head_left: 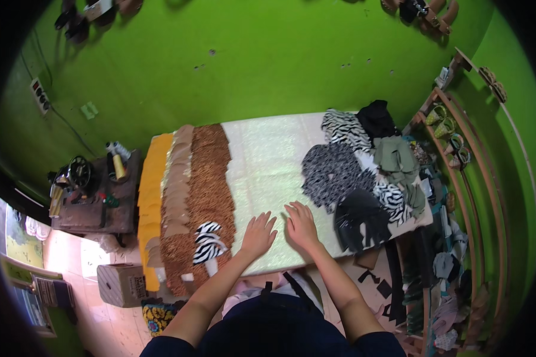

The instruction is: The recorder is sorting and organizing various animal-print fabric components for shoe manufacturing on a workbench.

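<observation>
My left hand (259, 234) lies flat with its fingers stretched out on the pale, shiny tabletop (268, 160). Beside it, a short gap away, my right hand (301, 224) rests in the same way, fingers apart. Neither hand holds anything. Nearest my left hand are zebra-striped pieces (209, 243) on a column of overlapping brown textured pieces (210, 178). Tan pieces (175, 196) and yellow pieces (152, 202) run along the table's left side. Close to my right hand sit black glossy pieces (358, 217) and a grey-black patterned pile (333, 169).
More zebra-striped pieces (346, 128), black cloth (377, 119) and olive pieces (394, 159) cover the table's right end. A sewing machine (77, 172) stands on a dark table at left, above a cardboard box (120, 284). Wooden racks (470, 178) with sandals line the right wall.
</observation>
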Tool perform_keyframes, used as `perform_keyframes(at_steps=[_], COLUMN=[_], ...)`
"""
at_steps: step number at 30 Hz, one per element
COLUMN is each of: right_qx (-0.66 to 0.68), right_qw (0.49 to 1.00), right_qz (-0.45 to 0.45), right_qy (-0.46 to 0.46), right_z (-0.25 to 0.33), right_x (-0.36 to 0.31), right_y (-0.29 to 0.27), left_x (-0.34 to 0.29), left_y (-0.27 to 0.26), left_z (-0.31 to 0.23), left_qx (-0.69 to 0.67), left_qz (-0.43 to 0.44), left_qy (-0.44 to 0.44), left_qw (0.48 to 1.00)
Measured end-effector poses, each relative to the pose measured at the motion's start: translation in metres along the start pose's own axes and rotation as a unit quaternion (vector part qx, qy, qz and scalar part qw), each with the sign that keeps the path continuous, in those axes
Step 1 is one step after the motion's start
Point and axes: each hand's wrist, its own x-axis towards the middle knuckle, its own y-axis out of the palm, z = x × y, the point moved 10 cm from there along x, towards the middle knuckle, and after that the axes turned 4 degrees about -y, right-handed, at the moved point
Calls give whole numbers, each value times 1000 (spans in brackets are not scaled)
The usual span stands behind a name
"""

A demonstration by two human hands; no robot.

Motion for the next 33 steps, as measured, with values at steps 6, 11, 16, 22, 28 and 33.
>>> perform_keyframes(at_steps=[6,11,16,22,28,33], right_qx=[-81,-164,-185,-143,-171,-143], right_qw=[995,973,955,946,917,925], right_qz=[22,149,231,282,333,312], right_qy=[59,64,3,-77,-139,-162], right_z=[-140,-214,-241,-238,-230,-216], right_x=[59,88,113,139,156,167], right_y=[-59,-51,-38,-20,8,9], left_x=[116,188,230,252,260,259], left_y=[39,55,72,83,79,69], left_z=[-26,-35,-42,-31,-24,-13], left_qx=[-36,-42,46,36,12,-24], left_qz=[7,-27,24,61,55,17], left_qy=[-59,-118,-121,-178,-197,-192], left_qw=[998,992,991,981,979,981])
